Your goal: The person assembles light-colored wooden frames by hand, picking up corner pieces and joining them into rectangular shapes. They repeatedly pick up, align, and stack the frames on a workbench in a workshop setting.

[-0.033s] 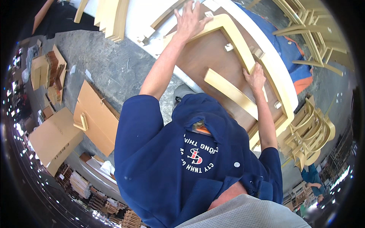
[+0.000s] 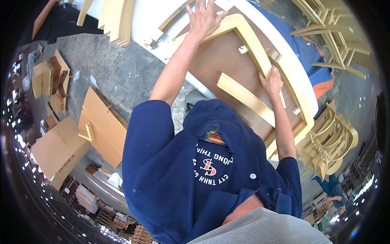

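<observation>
A pale, angled wooden frame piece (image 2: pixel 255 46) lies on a brown board (image 2: pixel 211 61). My left hand (image 2: pixel 203 20), its fingers spread, is over the piece's far left arm; its thumb reaches toward the bend, and I cannot tell how firmly it touches. My right hand (image 2: pixel 272 83) has its fingers curled around the same piece near its right end. Below and left of that hand, a loose straight wooden bar (image 2: pixel 245 99) lies slantwise, its near end beside my right forearm. A longer curved wooden rail (image 2: pixel 294 87) runs along the right side.
Small blocks (image 2: pixel 243 49) sit on the board. The white table edge (image 2: pixel 304 77) curves around its right. Stacked wooden parts (image 2: pixel 115 22) stand far left, with a person's arm (image 2: pixel 42 18) beyond. Chair frames (image 2: pixel 331 140) stand at right. Cardboard (image 2: pixel 101 126) lies on the floor at left.
My left hand has shifted very slightly away from me over the frame piece. The right hand keeps its place.
</observation>
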A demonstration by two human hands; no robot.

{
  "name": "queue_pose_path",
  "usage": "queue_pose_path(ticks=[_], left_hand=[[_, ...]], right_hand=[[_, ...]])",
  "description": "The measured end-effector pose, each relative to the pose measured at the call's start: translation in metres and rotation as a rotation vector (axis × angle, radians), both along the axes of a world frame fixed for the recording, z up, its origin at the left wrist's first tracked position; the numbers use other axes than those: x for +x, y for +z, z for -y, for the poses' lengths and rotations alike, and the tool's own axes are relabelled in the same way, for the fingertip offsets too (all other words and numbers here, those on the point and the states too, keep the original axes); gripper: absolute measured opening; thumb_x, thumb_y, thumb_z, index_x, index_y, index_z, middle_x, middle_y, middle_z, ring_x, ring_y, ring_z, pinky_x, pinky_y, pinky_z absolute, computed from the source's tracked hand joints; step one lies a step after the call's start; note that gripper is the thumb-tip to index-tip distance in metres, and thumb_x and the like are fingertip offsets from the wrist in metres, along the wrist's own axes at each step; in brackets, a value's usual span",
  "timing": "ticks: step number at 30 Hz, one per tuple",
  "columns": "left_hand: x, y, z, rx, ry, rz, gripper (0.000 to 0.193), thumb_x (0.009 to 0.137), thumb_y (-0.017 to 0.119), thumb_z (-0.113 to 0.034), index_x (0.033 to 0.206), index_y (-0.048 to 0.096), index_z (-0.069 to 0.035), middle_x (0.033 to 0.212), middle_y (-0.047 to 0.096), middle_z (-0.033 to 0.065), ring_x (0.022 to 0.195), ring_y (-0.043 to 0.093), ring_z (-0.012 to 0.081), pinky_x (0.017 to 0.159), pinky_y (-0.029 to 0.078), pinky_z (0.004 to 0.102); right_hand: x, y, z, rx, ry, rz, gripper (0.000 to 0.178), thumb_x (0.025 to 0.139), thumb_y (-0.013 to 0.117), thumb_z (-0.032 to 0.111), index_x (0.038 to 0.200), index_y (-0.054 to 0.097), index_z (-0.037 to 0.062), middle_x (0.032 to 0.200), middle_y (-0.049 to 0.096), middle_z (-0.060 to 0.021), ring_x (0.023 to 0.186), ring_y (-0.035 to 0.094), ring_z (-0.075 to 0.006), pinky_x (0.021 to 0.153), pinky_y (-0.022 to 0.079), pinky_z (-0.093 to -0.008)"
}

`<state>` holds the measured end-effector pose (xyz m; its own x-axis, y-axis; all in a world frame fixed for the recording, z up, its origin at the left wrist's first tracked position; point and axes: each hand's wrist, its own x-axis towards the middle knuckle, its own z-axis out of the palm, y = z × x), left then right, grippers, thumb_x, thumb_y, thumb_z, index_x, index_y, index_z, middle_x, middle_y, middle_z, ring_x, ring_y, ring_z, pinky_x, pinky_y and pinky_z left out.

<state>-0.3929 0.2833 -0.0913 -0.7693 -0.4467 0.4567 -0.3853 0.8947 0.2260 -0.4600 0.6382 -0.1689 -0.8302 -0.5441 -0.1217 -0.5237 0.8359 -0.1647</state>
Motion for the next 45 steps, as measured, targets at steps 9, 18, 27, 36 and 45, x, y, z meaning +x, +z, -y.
queue_pose_path(ticks=[9, 18, 27, 36, 45], left_hand=[[-0.037, -0.095, -0.010, 0.159, -0.052, 0.263, 0.070, 0.097, 0.042, -0.054, 0.148, 0.031, -0.007, 0.153, 0.028, 0.0227, 0.142, 0.026, 0.0393, 0.107, 0.018, 0.0741], [0.001, -0.091, -0.028, 0.066, -0.126, 0.395, 0.071, 0.092, 0.055, -0.043, 0.144, 0.033, -0.001, 0.144, 0.039, 0.0220, 0.135, 0.036, 0.0389, 0.111, 0.023, 0.0621], [-0.057, -0.038, -0.189, 0.147, -0.797, 0.269, 0.057, 0.085, 0.066, -0.030, 0.132, 0.050, -0.002, 0.142, 0.041, 0.0249, 0.134, 0.037, 0.0391, 0.105, 0.029, 0.0607], [-0.131, -0.100, -0.372, -0.066, -0.887, 0.405, 0.053, 0.082, 0.067, -0.020, 0.129, 0.050, -0.003, 0.120, 0.053, 0.0155, 0.116, 0.050, 0.0310, 0.106, 0.026, 0.0664], [-0.135, -0.093, -0.372, -0.124, -0.875, 0.481, 0.053, 0.074, 0.074, -0.019, 0.120, 0.054, -0.003, 0.114, 0.053, 0.0148, 0.113, 0.052, 0.0316, 0.100, 0.033, 0.0676]], right_hand=[[-0.005, 0.003, 0.011, 0.031, -0.042, 0.025, 0.070, 0.079, 0.072, 0.045, 0.129, 0.046, 0.0047, 0.116, 0.058, -0.0144, 0.109, 0.058, -0.0309, 0.084, 0.053, -0.0455], [0.007, 0.007, -0.035, -0.061, -0.115, 0.109, 0.077, 0.081, 0.069, 0.051, 0.137, 0.045, 0.0037, 0.126, 0.058, -0.0173, 0.118, 0.055, -0.0332, 0.097, 0.046, -0.0485], [0.083, 0.086, -0.207, -0.756, -0.926, 0.076, 0.050, 0.096, 0.061, 0.034, 0.129, 0.056, -0.0035, 0.123, 0.061, -0.0192, 0.112, 0.061, -0.0249, 0.095, 0.048, -0.0340], [0.142, 0.090, -0.287, -1.005, -1.217, 0.139, 0.051, 0.096, 0.062, 0.033, 0.130, 0.054, -0.0035, 0.123, 0.060, -0.0195, 0.112, 0.062, -0.0278, 0.095, 0.052, -0.0381], [0.056, 0.006, -0.304, -1.755, -1.117, 0.827, 0.082, 0.095, 0.062, 0.036, 0.145, 0.018, -0.0131, 0.149, 0.028, -0.0298, 0.137, 0.035, -0.0415, 0.111, 0.038, -0.0493]])
